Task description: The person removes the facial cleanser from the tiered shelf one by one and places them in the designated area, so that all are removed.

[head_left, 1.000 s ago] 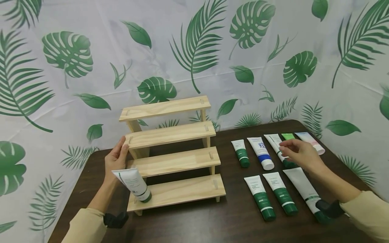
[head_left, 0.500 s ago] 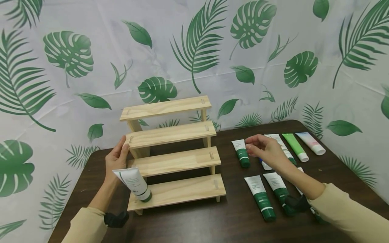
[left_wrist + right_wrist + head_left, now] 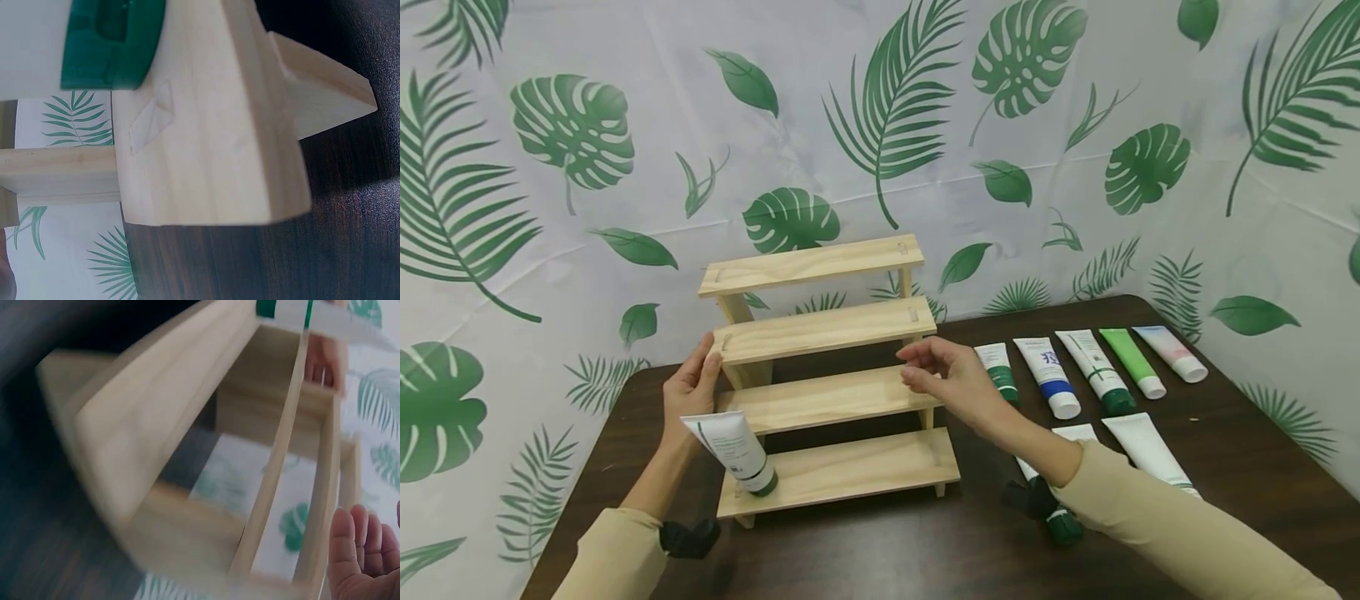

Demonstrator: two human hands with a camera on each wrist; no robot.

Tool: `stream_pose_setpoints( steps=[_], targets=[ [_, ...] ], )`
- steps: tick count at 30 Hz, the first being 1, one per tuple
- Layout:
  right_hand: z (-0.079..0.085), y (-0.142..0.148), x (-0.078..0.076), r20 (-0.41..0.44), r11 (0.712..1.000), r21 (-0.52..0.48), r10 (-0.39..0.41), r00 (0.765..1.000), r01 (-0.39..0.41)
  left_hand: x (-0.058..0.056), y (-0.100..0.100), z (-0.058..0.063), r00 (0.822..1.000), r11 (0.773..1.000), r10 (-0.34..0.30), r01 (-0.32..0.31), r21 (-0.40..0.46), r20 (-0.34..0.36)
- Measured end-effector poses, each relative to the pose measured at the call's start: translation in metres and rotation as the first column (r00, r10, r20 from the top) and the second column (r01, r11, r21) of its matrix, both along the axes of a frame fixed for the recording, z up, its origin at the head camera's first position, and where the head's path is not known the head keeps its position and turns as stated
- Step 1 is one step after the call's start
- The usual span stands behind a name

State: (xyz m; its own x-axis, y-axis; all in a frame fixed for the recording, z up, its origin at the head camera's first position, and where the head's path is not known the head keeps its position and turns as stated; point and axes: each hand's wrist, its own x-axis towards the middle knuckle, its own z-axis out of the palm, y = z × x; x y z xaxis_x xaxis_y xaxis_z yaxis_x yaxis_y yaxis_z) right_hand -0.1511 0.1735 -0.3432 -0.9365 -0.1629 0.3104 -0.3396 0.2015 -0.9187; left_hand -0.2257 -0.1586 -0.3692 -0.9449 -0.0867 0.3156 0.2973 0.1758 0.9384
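A stepped wooden display rack (image 3: 827, 408) with several tiers stands on the dark table. My left hand (image 3: 688, 392) holds the left end of its second tier from the top, thumb in front. On the bottom tier, at the left end, a white tube (image 3: 730, 450) stands on its green cap. My right hand (image 3: 955, 379), fingers loosely bent and holding nothing, hovers by the right end of the third tier. In the right wrist view, its fingers (image 3: 369, 540) appear beside the rack. The left wrist view shows the tube's green cap (image 3: 112, 44) on the wood.
Several tubes lie on the table (image 3: 880, 550) to the right. Among them are a white-and-blue tube (image 3: 1048, 375), a green tube (image 3: 1133, 362) and a pink-white tube (image 3: 1171, 352). My right forearm partly covers the nearer row. A leaf-patterned cloth (image 3: 865, 125) hangs behind.
My right hand has swept left from above the tubes to the rack's right side, carrying nothing. My left hand and the standing tube have stayed where they were.
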Motion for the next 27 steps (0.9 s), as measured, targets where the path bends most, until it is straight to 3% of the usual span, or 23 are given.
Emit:
stream_pose_setpoints(
  steps=[6, 15, 27],
  targets=[
    [-0.003, -0.044, -0.003, -0.014, 0.995, -0.019, 0.098, 0.995, -0.098, -0.01, -0.006, -0.014, 1.0, 1.0, 0.011, -0.011, -0.019, -0.011],
    [-0.006, -0.094, -0.003, -0.041, 0.984, -0.024, 0.174, 0.984, -0.175, -0.008, -0.005, -0.01, 1.0, 1.0, 0.0, 0.0, -0.004, 0.0],
    [-0.009, -0.141, 0.0, -0.011, 0.957, -0.137, 0.256, 0.967, -0.255, -0.01, -0.005, -0.013, 1.0, 1.0, 0.027, -0.027, -0.012, -0.007]
  ],
)
